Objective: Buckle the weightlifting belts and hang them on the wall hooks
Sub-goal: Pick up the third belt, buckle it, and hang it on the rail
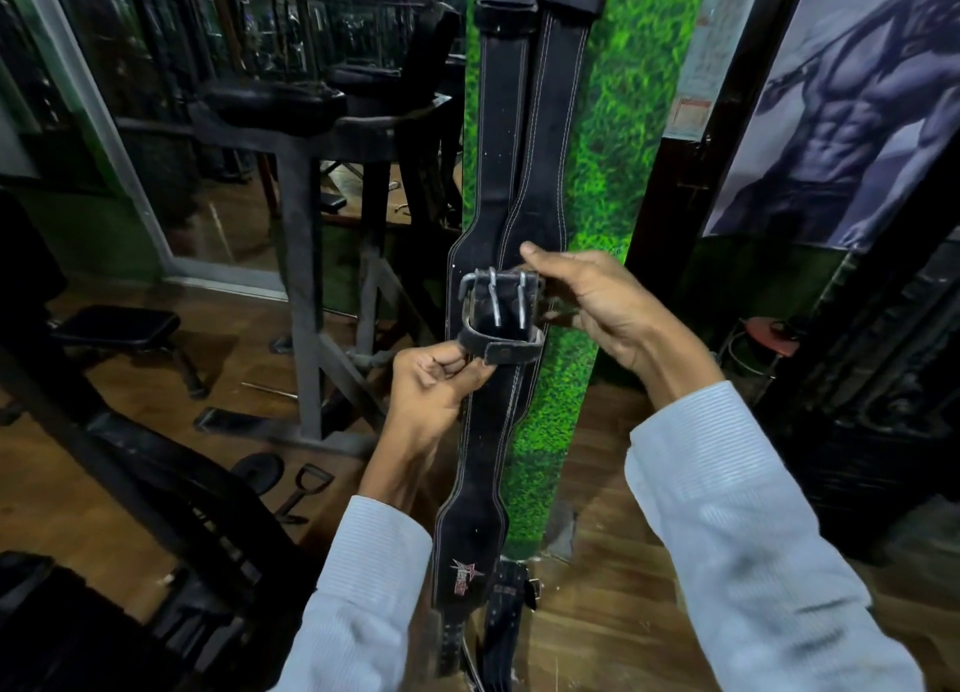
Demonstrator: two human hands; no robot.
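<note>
I hold a black leather weightlifting belt (483, 462) upright in front of a green grass-textured wall panel (613, 135). Its steel double-prong buckle (501, 296) is at the top, with the prongs lying loose and no strap through them. My left hand (434, 387) pinches the leather keeper loop (506, 351) just under the buckle. My right hand (592, 301) grips the buckle's right side. The belt's holed tail end (449, 634) hangs down near the floor. Two other black belts (524, 119) hang side by side on the panel behind, their tops cut off by the frame.
A black gym machine frame (306, 254) stands at the left with a padded bench (119, 327) and a cable handle (304, 488) on the wooden floor. A poster (857, 104) covers the right wall above a red stool (763, 348). Another belt (506, 618) lies low by the panel.
</note>
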